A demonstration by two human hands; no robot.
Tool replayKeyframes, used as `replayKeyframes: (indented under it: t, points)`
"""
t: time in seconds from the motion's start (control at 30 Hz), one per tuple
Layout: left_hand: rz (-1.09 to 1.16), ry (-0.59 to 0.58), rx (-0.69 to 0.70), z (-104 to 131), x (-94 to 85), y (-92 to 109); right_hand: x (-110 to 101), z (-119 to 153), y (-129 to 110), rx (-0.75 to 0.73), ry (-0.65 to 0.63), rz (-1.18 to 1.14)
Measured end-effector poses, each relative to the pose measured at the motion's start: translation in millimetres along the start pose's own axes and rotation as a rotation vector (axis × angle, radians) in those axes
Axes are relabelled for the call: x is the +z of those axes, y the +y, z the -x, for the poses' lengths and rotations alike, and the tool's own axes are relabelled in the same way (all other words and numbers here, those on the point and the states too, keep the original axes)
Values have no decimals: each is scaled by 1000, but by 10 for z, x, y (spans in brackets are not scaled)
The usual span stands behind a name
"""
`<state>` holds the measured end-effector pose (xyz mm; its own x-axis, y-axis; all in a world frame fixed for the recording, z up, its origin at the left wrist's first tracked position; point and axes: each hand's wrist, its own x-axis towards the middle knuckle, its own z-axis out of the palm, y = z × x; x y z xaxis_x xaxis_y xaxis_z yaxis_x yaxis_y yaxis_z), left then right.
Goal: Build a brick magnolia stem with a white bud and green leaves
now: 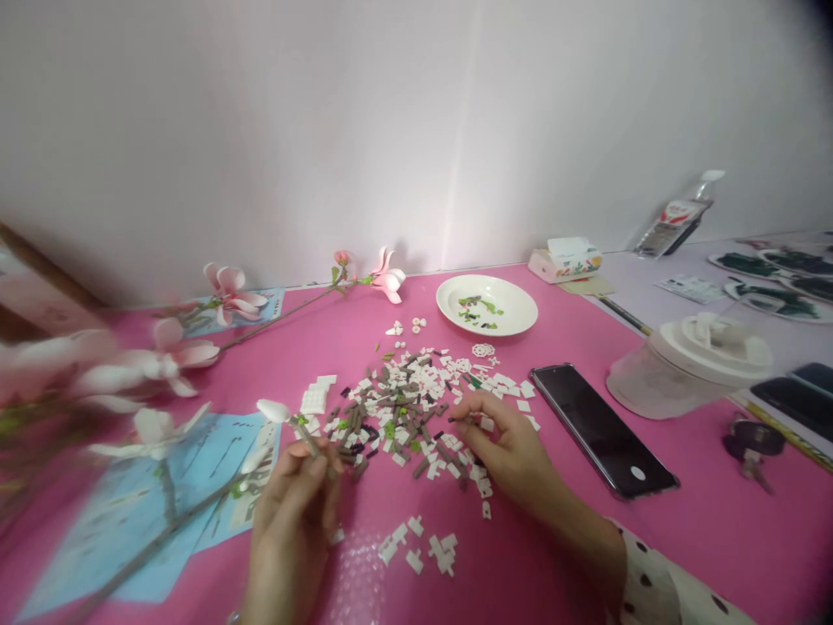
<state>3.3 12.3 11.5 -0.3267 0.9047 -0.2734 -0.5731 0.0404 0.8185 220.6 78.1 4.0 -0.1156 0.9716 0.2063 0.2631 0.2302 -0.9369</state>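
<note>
My left hand (pixel 296 499) pinches a grey-brown stem piece (pixel 307 437) tipped with a white bud (pixel 272 411) and a bit of green. Fingers of my right hand (pixel 501 443) are pressed together at the right side of a loose pile of small pieces (pixel 396 399), around a tiny dark piece (pixel 454 420). White, grey-brown, black and green parts make up the pile. Nearer to me lies a small group of white pieces (pixel 415 562). A blue instruction sheet (pixel 149 555) is left of my left hand, under a branch with white flowers (pixel 153 432).
Behind the pile stands a white plate (pixel 449 317) with green bits. A phone (pixel 602 430), a lidded plastic tub (pixel 677 373) and keys (pixel 753 447) are at the right. Pink flower branches (pixel 231 293) spread at the left. A tissue pack (pixel 565 260) and bottle (pixel 673 221) stand near the wall.
</note>
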Motion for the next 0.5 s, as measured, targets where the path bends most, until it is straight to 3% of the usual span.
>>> replayKeyframes:
  t: [0.23, 0.5]
  points:
    - [24, 1, -14, 13, -8, -5, 3, -34, 92, -236, -82, 373]
    - [11, -43, 7, 16, 60, 5, 140, -38, 61, -369, -107, 548]
